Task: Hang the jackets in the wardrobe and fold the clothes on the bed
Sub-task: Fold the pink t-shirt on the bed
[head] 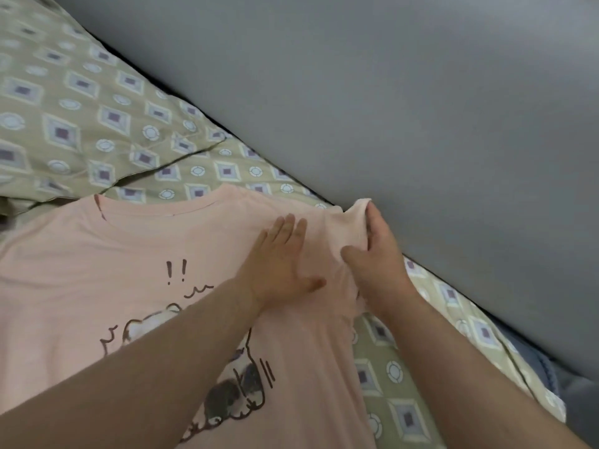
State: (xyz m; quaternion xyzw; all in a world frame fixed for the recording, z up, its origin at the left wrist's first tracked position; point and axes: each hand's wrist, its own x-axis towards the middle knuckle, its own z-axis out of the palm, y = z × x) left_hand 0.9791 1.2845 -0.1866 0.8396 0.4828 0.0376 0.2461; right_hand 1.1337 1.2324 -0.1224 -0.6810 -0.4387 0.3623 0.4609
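A pale pink T-shirt (97, 270) with a dark cartoon print lies front up on the bed (389, 377), its neckline toward the pillow. My left hand (278, 264) rests flat on the shirt's shoulder, fingers apart, holding nothing. My right hand (376, 254) grips the shirt's sleeve near the wall, with the sleeve's hem bunched up above the fingers.
The bed has an olive cover with a diamond and circle pattern. A pillow (81, 118) in the same fabric lies at the upper left. A grey wall (421, 108) runs along the bed's far side. Some blue fabric (531, 361) shows at the right edge.
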